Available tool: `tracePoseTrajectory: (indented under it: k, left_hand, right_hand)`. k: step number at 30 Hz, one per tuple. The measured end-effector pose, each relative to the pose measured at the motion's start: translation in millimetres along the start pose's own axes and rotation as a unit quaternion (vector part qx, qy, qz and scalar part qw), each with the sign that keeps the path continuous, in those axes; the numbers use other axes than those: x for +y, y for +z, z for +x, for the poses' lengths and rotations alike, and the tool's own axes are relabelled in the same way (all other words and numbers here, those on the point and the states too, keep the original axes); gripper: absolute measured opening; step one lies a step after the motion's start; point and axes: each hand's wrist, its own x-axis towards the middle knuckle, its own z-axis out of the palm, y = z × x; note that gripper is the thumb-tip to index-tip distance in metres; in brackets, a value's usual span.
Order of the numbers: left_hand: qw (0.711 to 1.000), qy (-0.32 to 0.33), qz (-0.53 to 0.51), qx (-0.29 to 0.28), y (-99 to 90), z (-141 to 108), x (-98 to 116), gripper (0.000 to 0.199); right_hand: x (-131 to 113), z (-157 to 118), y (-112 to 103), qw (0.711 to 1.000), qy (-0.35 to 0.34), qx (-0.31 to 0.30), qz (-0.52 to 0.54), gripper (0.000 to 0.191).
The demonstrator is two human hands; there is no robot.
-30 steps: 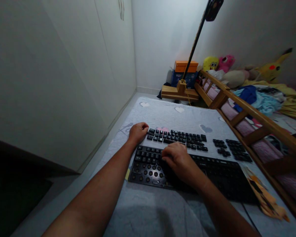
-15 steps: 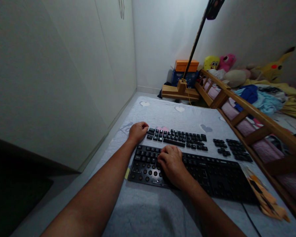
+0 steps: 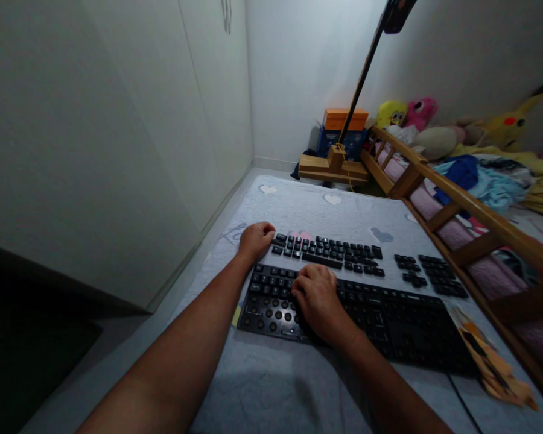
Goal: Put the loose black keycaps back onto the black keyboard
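A black keyboard [image 3: 416, 328] lies on the bedspread, with its upper rows of keys in place and bare round key seats at its lower left. My right hand [image 3: 317, 295] rests over its middle, fingers curled down and pressed together at the keys; what the fingertips pinch, if anything, is hidden. Loose black keycaps [image 3: 323, 261] lie in rows just beyond the keyboard. At the left end of those rows my left hand [image 3: 256, 240] is closed, thumb against fingers, beside the outermost caps. Whether it holds one is too small to make out.
More keycaps [image 3: 441, 277] lie to the right. An orange cloth [image 3: 498, 367] with a dark slim tool on it sits by the keyboard's right end, near the cable [image 3: 464, 404]. A wooden bed rail [image 3: 475, 211] runs along the right; a white wardrobe [image 3: 117, 120] stands left.
The view has shifted very slightly, so everything sits a little further right. Both hands keep nearly the same pose and place.
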Motion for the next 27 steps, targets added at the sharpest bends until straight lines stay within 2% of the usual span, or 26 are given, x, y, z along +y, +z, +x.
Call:
tracePoseTrajectory:
  k: [8,27]
  left_hand:
    - [1.0,0.004,-0.003,0.002,1.0,0.6,-1.7,0.02]
    - [1.0,0.0,-0.001,-0.004,-0.8,-0.2,1.3,0.019]
  right_hand:
    - [-3.4,1.8,-2.9,1.0,-0.008,-0.005,-0.021,0.005]
    - [1.7,2.2,5.1,1.0,0.014,0.014,0.025,0.008]
